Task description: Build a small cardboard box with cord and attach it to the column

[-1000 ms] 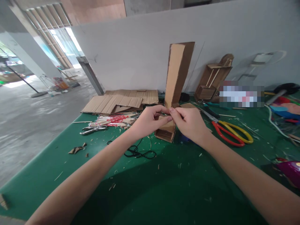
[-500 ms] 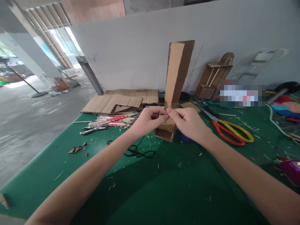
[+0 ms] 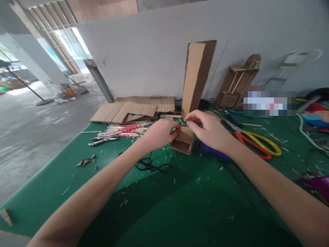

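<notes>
My left hand (image 3: 161,133) is closed in a pinch in front of the small open cardboard box (image 3: 186,137). A thin dark tip seems to stick out of its fingertips, too small to name. On the other side of the box hovers my right hand (image 3: 209,128), its thumb and forefinger curved and apart, with nothing visible between them. Just behind the hands, a tall folded cardboard column (image 3: 196,73) stands upright; its foot is partly hidden. A black cord (image 3: 151,167) lies looped on the green table (image 3: 164,202) below my left wrist.
Flat cardboard sheets (image 3: 120,112), bundled sticks (image 3: 128,129) and silver pliers (image 3: 102,140) lie on the left. Large scissors (image 3: 257,142) with red and yellow handles lie on the right. A cardboard model (image 3: 235,85) leans against the wall. A blue object (image 3: 213,152) sits under my right wrist.
My hands have moved from fingertips touching to apart. The right hand has lifted slightly to the right and its fingers have parted; the left has shifted slightly left, showing more of the box.
</notes>
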Demonstrator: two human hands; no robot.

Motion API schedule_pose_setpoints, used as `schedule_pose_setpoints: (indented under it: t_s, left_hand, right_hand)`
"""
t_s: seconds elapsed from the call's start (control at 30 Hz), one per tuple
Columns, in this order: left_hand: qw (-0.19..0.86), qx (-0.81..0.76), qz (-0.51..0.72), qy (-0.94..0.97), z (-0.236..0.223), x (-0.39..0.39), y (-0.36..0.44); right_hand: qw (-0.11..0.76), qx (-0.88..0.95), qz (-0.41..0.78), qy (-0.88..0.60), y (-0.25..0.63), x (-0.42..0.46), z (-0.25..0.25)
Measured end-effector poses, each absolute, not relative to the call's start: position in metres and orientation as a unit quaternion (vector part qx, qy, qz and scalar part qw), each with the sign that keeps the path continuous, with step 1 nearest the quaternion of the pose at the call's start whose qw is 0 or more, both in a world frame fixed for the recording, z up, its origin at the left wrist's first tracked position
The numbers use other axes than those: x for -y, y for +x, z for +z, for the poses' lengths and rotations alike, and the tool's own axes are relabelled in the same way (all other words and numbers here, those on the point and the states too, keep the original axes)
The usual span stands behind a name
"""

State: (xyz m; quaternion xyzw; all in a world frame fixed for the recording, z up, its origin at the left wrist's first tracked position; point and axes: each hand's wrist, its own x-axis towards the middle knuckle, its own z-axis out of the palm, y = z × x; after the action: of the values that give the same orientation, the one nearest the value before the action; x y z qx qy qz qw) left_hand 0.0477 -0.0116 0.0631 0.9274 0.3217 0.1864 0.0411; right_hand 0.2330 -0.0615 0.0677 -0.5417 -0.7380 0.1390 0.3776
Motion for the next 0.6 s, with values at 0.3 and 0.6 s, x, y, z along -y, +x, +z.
schedule_pose_setpoints:
  t_s: [0.3,0.6]
  left_hand:
    - [-0.204,-0.300,0.084,0.928,0.070,0.025,0.054]
    - [-0.249,-0.244,0.067,0.935,0.067,0.024,0.054]
  right_hand:
    - [0.367,0.737,0.145,-0.549,0.234,0.063,0.070]
    - [0.289,0.777,0.099,-0.551,0.241,0.058,0.065]
